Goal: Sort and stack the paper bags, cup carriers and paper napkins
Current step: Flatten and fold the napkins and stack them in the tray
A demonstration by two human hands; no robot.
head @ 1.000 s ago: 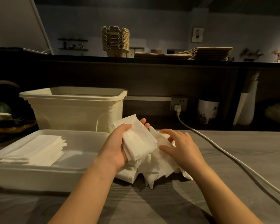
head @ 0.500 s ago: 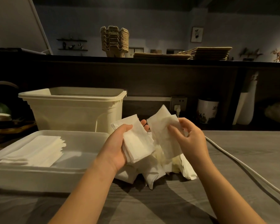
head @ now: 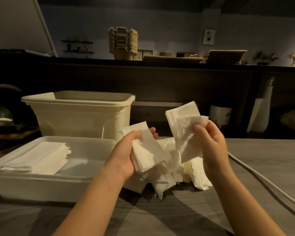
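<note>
**A:** What's on the worktop?

**B:** The grey worktop has a deep cream bin toward its far left edge. A shallow white tray sits just in front of the bin, at the near left. On the dark ledge behind, the flat paper bags are piled on the right. The cup carriers stand nested in one stack to their left. A white cable runs across the worktop's right side.

**A:** And the paper napkins?

**B:** A tidy napkin stack lies in the left end of the tray. A loose heap of crumpled napkins sits mid-worktop, against the tray's right end.

**A:** Your hands?

**B:** Both are raised over that heap. My left hand curls round a small bundle of folded napkins, with the thumb on top. My right hand pinches a single creased napkin near its upper right corner. I'm holding it a little higher than the bundle, and the two don't touch.
</note>
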